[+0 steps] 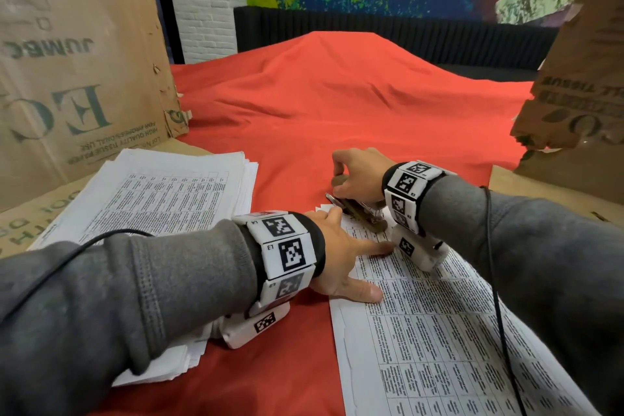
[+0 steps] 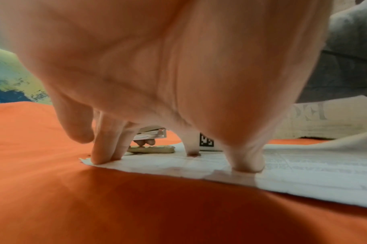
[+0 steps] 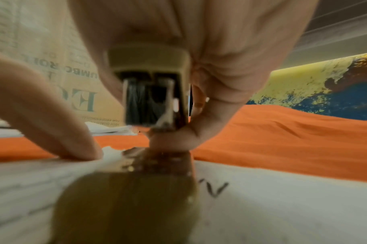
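Note:
A set of printed sheets (image 1: 439,331) lies on the red cloth (image 1: 320,105) in front of me. My left hand (image 1: 347,253) presses the sheets flat near their far left corner, fingers spread and straight; in the left wrist view its fingertips (image 2: 99,158) bear down on the paper edge (image 2: 304,170). My right hand (image 1: 354,172) grips a tan and metal stapler (image 1: 354,209) from above. The stapler's base (image 3: 126,198) rests on top of the sheets at that corner, its upper arm (image 3: 151,92) raised under my palm. Whether the paper corner sits between its jaws is hidden.
A thick stack of similar printed sheets (image 1: 169,199) lies at the left, partly under my left forearm. Tall cardboard boxes stand at the left (image 1: 77,61) and the right (image 1: 580,94). The cloth rises into a hump at the back. Cables run along both sleeves.

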Available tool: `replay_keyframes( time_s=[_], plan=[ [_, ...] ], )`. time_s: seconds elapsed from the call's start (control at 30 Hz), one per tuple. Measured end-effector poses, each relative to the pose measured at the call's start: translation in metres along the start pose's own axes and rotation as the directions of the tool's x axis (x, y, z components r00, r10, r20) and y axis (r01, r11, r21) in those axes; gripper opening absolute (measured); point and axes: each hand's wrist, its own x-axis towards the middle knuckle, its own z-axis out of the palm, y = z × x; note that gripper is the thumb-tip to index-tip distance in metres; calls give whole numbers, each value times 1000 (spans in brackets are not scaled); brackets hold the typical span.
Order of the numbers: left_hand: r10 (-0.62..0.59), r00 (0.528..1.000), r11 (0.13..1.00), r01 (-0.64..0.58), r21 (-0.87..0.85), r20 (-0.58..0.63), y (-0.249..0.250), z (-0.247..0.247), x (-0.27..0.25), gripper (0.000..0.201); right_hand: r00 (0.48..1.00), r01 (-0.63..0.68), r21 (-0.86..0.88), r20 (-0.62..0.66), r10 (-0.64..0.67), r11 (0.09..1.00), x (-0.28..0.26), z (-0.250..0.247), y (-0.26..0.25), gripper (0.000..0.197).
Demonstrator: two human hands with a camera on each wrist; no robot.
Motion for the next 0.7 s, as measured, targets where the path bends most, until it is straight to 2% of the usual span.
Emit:
replay_keyframes(
  time_s=[0.17,0.27,0.37,0.43,0.47,0.53,0.6,0.63,0.7],
  plan=[
    [8,1000,992,-10,-126,-16,-13,-7,0,75,992,-30,64,-119,38,998,-22,-20,18,16],
    [-62,983,963,13,-268,-175,-26,-23,4,58,983,-52,103,-170,69,993,-46,-35,34,19],
    [-208,897,886,4,-464,-391,-26,-41,19,39,966,-78,116,-236,104,990,-69,-47,46,22],
    [-271,837,807,-72,-586,-476,-16,-49,32,33,956,-86,108,-271,112,990,-82,-55,50,24],
    [-284,825,774,-104,-625,-489,-10,-53,38,32,951,-89,115,-285,119,989,-89,-58,53,25],
    [-259,858,677,-166,-717,-443,3,-57,48,29,942,-94,136,-307,132,986,-101,-64,59,25],
    [-189,915,493,-226,-840,-357,16,-61,55,27,937,-97,139,-322,137,986,-114,-67,65,26],
    [-158,927,415,-251,-874,-341,21,-63,56,24,935,-97,129,-328,135,987,-121,-68,69,27],
    [-121,927,364,-291,-885,-355,31,-66,57,14,932,-103,102,-337,132,989,-134,-69,76,29]
  ],
)
